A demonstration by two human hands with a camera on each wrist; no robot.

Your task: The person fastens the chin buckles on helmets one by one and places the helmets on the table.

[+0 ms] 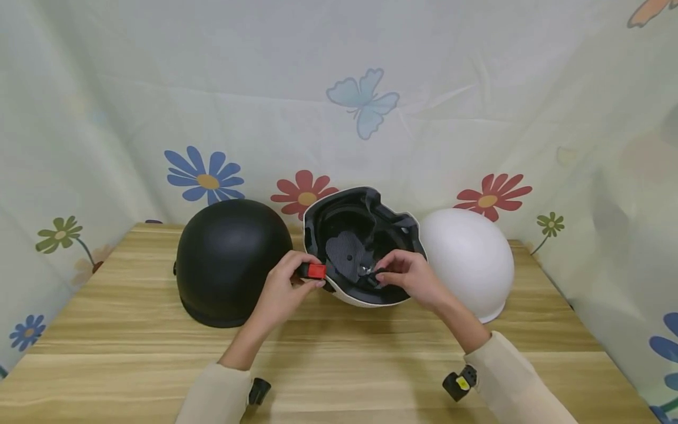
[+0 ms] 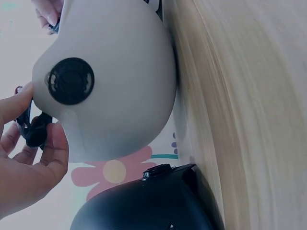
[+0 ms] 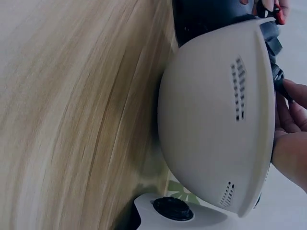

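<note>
An off-white helmet (image 1: 365,302) rests upturned on the table, its black padded lining facing me in the head view. At its left rim my left hand (image 1: 279,290) pinches a black-and-red chin strap buckle (image 1: 316,271) between thumb and fingers. My right hand (image 1: 412,275) reaches over the right part of the opening and pinches a small black strap end (image 3: 279,80) in its fingertips. The two held pieces are apart. A round black knob (image 2: 71,81) shows on the helmet's side in the left wrist view.
A black helmet (image 1: 233,259) stands dome-up close on the left, and a white helmet (image 1: 466,259) dome-up on the right. All are on a wood-grain table (image 1: 339,365). Behind it hangs a flowered cloth (image 1: 424,76).
</note>
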